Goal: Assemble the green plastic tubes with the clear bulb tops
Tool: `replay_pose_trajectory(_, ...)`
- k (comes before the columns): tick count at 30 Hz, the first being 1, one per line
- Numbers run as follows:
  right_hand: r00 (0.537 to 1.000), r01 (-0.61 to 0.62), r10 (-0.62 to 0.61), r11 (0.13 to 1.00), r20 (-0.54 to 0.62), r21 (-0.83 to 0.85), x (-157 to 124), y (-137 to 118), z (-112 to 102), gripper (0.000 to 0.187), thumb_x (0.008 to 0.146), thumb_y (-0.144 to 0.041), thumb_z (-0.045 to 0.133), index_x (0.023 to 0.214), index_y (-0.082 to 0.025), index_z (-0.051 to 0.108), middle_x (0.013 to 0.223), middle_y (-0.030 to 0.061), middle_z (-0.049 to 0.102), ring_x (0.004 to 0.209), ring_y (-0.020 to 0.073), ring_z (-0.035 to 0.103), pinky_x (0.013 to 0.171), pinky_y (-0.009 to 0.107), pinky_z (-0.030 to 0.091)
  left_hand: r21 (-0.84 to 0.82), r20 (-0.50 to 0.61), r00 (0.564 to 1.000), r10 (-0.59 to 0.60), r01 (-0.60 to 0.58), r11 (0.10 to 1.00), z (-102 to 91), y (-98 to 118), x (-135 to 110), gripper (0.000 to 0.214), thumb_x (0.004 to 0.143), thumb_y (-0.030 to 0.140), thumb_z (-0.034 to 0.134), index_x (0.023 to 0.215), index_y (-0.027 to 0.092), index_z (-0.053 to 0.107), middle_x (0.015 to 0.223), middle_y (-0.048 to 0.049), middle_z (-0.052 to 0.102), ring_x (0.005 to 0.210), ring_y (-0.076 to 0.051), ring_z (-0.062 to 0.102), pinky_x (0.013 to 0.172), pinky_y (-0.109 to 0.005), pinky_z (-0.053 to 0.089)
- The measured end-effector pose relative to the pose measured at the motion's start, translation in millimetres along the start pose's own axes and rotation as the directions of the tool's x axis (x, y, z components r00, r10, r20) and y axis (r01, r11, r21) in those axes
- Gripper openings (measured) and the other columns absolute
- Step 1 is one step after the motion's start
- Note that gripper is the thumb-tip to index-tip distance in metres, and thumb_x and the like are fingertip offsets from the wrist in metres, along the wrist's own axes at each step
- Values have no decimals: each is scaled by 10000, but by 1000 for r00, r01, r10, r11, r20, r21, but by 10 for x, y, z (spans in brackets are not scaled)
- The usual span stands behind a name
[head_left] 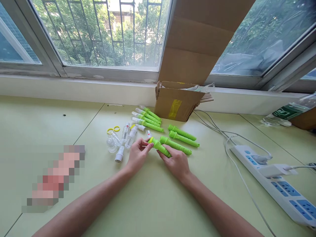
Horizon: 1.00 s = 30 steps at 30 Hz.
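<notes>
Box (186,103): table's (138,210) back | tubes (175,145): before box | caps (131,137): mostly left of tubes | power strip (278,189): right (bottle (287,112) behind it)

a bright green, slender plastic tube (161,147) with a wider collar near one end slants over the pale counter (118,200), its collared end farther away and to the left. a thin yellow plastic ring (150,140) sits at that end, under the fingertips of the left hand (138,154); the right hand (176,162) grips the tube's nearer end.
</notes>
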State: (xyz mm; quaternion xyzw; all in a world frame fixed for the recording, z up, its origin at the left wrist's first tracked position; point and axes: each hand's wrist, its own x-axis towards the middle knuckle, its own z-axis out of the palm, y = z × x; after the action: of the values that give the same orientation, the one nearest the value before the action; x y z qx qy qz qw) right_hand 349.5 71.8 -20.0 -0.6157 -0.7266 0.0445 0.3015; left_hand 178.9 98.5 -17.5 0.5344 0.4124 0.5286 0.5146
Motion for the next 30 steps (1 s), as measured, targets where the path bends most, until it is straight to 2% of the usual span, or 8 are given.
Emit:
replay_pose_trajectory(6,999,43,-45,995,-21,-95,-7,39,44,399,880,-497,463,1048,-203,675,777,46,720,665,173,641,547,243,359,150,-49,998,26,-18,989,-3,24,-22,262,790,425,620,806,179,531,1068,-83,656,942,-201,651,715,-296,530)
replay_pose_trajectory(12,985,105,-134,966,-108,-234,-31,41,59,363,879,-425,471,1079,-184,656,811,42,699,642,147,613,524,251,328,352,-88,985,147,-107,930,-4,82,-61,244,823,407,575,943,198,617,931,-52,664,811,-159,634,619,-257,535)
replay_pose_trajectory(15,977,167,-194,954,-88,-250,-32,16,38,344,864,-352,477,1107,-164,633,829,42,676,673,142,601,539,252,336,443,-104,972,212,-145,885,-36,62,-58,212,830,369,560,944,212,645,961,-56,676,791,-165,627,598,-267,527)
replay_pose_trajectory(18,971,212,-233,940,-47,-268,-34,-11,15,327,857,-299,471,1110,-157,623,824,40,652,706,146,592,550,255,341,544,-121,959,256,-152,825,-72,25,-37,179,809,329,574,908,211,665,898,-58,689,749,-178,624,597,-287,509)
replay_pose_trajectory(22,949,291,-313,905,-23,-309,-52,-33,3,344,867,-243,461,1165,-146,603,797,39,618,695,142,567,533,262,333,656,-123,962,242,-104,747,-88,20,-11,137,788,278,571,879,218,655,838,-28,695,658,-163,615,617,-296,477)
replay_pose_trajectory(25,926,344,-376,874,-27,-344,-64,-31,1,380,872,-209,451,1219,-121,577,790,45,605,679,135,555,511,264,328,664,-161,959,232,-69,744,-83,38,-11,141,783,282,579,901,224,630,856,-9,700,610,-150,613,618,-292,456)
replay_pose_trajectory(30,910,367,-412,848,-41,-382,-61,-29,-23,386,884,-218,448,1229,-108,581,777,50,593,657,132,545,502,264,337,693,-110,969,219,-83,716,-86,19,-20,152,834,307,517,842,216,638,779,-11,708,627,-161,635,626,-286,435)
